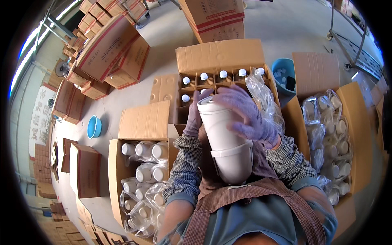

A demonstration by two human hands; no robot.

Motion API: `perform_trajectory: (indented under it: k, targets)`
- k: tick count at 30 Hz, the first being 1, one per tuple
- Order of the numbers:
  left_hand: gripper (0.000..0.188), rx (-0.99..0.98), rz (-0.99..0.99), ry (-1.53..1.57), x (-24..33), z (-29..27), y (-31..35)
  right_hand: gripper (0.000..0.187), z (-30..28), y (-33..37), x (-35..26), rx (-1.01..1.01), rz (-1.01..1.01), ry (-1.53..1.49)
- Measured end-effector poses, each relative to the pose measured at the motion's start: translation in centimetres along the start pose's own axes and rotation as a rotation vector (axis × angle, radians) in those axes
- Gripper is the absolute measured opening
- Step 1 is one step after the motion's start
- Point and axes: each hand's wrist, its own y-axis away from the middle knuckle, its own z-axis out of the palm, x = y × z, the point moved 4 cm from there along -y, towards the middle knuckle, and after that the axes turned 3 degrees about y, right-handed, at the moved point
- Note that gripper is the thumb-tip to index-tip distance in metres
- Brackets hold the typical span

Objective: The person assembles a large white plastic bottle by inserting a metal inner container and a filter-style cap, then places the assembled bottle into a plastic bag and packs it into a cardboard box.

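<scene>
In front of my body stands a tall white plastic container (228, 141), slightly tilted, with a round rim at its top and a raised band lower down. My left hand (194, 115), in a purple-grey glove, closes against its upper left side, with the fingers partly hidden. My right hand (246, 113), gloved alike, spreads its fingers across the upper right side; motion blurs it somewhat, and contact is hard to judge. Beyond both hands, a divided cardboard box (220, 57) holds bottles with pale caps (223, 74). Crumpled clear plastic (261, 96) lies over its right part.
On the left an open box (114, 175) contains white-lidded bottles in clear bags. Similar bottles (341, 126) fill the open box (361, 134) on the right. A blue bucket (281, 65), a blue basin (94, 126), stacked cartons (110, 53) and a wheeled trolley (350, 47) stand farther off.
</scene>
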Motion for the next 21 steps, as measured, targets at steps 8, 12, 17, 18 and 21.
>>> perform_trajectory:
  k: [8, 12, 17, 18, 21]
  targets:
    - [0.063, 0.003, 0.066, -0.036, 0.2, 0.1, 0.8, 0.050, 1.1, 1.6, 3.2, 0.081, 0.116, -0.028]
    - [0.052, 0.075, 0.301, -0.349, 2.5, 2.1, 1.7, 0.052, 1.1, 1.8, 5.2, 0.229, 0.385, -0.615]
    - [0.055, 0.003, 0.044, 0.008, 0.7, 0.4, 0.9, 0.062, 1.6, 2.1, 4.1, 0.122, 0.270, -0.248]
    - [0.053, -0.057, -0.073, 0.065, 0.5, 0.4, -0.4, 0.062, 0.8, 1.6, 2.9, 0.072, 0.174, -0.252]
    - [0.048, 0.173, 0.362, -0.349, 3.3, 2.0, 1.8, 0.063, 1.2, 2.2, 6.4, 0.270, 0.420, -0.450]
